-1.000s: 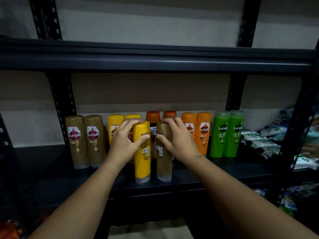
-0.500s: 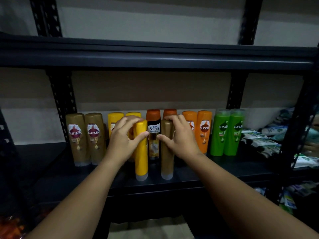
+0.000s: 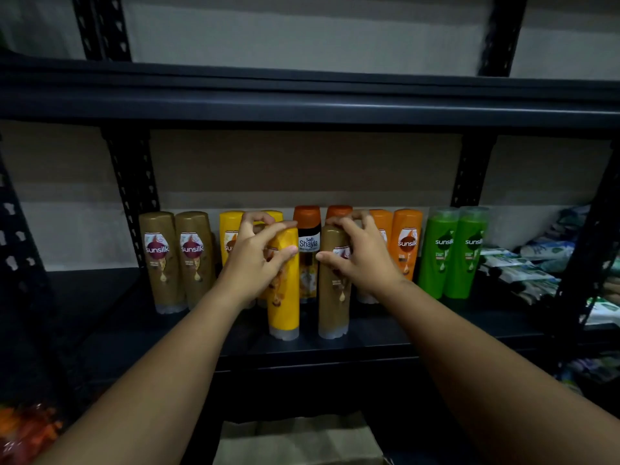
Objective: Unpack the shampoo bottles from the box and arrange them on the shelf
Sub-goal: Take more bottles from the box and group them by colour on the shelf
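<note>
My left hand [image 3: 258,260] grips the top of a yellow shampoo bottle [image 3: 285,307] that stands near the front of the dark shelf [image 3: 302,350]. My right hand [image 3: 359,260] grips the top of a brown shampoo bottle [image 3: 333,297] standing beside it, its label now facing me. Behind them a row lines the back: two brown bottles [image 3: 177,260], yellow ones partly hidden by my left hand, an orange-capped Shayla bottle [image 3: 308,250], orange bottles [image 3: 406,243] and two green bottles [image 3: 453,253].
An upper shelf board [image 3: 302,99] hangs close above the bottles. Soft packets [image 3: 536,260] pile up at the shelf's right end. A cardboard box [image 3: 298,441] sits below, at the bottom centre. Orange packaging [image 3: 27,427] lies at lower left. Black uprights frame both sides.
Both hands have turned their bottles on the shelf: the barcode backs faced me before, and the front labels now show. The two bottles stand slightly further apart.
</note>
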Tool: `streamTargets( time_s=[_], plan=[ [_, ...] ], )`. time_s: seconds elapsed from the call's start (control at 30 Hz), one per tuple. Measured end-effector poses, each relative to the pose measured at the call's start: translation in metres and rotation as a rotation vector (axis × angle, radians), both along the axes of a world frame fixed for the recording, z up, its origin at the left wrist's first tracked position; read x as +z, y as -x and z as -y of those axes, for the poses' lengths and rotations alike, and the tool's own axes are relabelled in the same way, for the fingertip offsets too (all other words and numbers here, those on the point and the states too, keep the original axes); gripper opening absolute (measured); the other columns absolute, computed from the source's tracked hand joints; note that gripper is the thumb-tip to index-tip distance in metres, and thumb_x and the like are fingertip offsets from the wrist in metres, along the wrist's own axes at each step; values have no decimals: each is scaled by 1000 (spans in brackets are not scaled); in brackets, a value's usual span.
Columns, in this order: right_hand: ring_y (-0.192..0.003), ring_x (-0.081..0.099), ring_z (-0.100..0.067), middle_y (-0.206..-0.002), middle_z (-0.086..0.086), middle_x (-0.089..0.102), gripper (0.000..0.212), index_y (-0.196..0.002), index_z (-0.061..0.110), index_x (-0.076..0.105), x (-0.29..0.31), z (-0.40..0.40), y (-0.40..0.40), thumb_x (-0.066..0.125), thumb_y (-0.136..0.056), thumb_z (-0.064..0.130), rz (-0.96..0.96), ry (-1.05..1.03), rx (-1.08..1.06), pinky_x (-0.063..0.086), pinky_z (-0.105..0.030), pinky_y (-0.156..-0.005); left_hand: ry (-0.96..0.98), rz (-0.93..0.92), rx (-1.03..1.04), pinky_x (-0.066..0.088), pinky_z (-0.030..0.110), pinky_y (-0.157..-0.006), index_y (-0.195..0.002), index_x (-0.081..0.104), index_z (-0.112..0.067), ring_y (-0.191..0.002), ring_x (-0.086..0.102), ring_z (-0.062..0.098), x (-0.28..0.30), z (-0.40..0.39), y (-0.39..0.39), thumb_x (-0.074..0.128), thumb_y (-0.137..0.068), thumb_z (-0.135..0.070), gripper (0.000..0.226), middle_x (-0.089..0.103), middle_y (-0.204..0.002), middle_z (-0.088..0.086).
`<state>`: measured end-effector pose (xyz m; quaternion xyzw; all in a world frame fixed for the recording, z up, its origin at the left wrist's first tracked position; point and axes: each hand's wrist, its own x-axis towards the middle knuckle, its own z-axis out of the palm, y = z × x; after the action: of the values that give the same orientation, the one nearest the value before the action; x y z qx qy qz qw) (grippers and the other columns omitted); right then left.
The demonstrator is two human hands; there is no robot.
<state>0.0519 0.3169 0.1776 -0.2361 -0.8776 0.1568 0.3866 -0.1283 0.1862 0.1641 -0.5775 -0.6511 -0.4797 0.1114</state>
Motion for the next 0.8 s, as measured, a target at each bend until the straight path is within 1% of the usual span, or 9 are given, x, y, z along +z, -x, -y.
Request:
streamTargets(
  time_s=[0.07, 0.17, 0.23, 0.33, 0.5, 0.6, 0.67, 0.73, 0.8],
  plan=[
    [-140, 35, -24, -156, -2, 21, 74, -147, 33, 42, -2, 0, 0, 78, -84, 46, 51, 12, -4, 44, -31, -103, 22, 27, -4, 39, 6, -89, -137, 56, -39, -124, 35, 6, 1, -1, -3, 75, -92, -29, 50, 29, -138, -5],
    [-143, 33, -25, -162, 2, 9, 83, -151, 39, 32, -8, -1, -1, 81, -84, 38, 62, 35, 21, 43, -27, -102, 61, 81, -12, 31, 0, -82, -149, 41, -42, -130, 26, 2, -1, -2, -5, 77, -90, -25, 71, 22, -155, -10],
    [-141, 36, -23, -158, 2, 17, 84, -151, 42, 29, -11, -1, -1, 80, -85, 31, 59, 44, 39, 40, -24, -99, 57, 105, -14, 31, 0, -82, -151, 40, -38, -130, 30, 1, -3, -3, -6, 79, -89, -22, 75, 31, -155, -8],
    [-139, 38, -22, -152, -1, 28, 84, -152, 40, 30, -14, -1, 1, 80, -85, 30, 39, 55, 28, 44, -29, -103, 28, 110, 36, 29, 8, -89, -147, 45, -33, -125, 34, 3, -5, -6, -7, 84, -83, -28, 75, 39, -148, -7],
    [-144, 34, -25, -157, -1, 22, 88, -154, 39, 27, -18, 3, 6, 80, -85, 33, 37, 64, -56, 47, -40, -108, -9, 141, 67, 36, 21, -95, -145, 48, -34, -123, 34, 4, -8, -8, -12, 87, -78, -35, 78, 38, -147, -5],
    [-144, 33, -25, -157, -2, 21, 102, -157, 43, 16, -27, 5, 6, 83, -81, 35, -17, 67, -41, 47, -46, -110, -5, 174, 44, 39, 27, -100, -153, 31, -42, -130, 31, 4, -16, -4, -16, 87, -77, -38, 94, 31, -154, -6],
    [-145, 32, -25, -158, -2, 19, 118, -156, 49, 2, -37, 8, 2, 87, -76, 33, -53, 134, -6, 42, -43, -110, 5, 274, 22, 39, 30, -102, -154, 13, -53, -135, 27, 5, -29, 1, -20, 90, -73, -38, 113, 21, -159, -11],
    [-146, 28, -24, -159, 0, 17, 130, -154, 52, -8, -53, 13, -2, 91, -73, 28, -88, 223, 10, 36, -39, -108, 50, 383, 13, 39, 42, -107, -151, -1, -61, -141, 25, 9, -51, 6, -24, 92, -70, -34, 126, 16, -163, -13],
    [-148, 26, -23, -161, 2, 17, 137, -152, 54, -15, -72, 17, -5, 92, -71, 25, -114, 318, 3, 34, -45, -112, 126, 468, 32, 36, 52, -112, -148, -9, -65, -146, 26, 16, -80, 10, -26, 92, -72, -28, 132, 17, -165, -9]
  ],
)
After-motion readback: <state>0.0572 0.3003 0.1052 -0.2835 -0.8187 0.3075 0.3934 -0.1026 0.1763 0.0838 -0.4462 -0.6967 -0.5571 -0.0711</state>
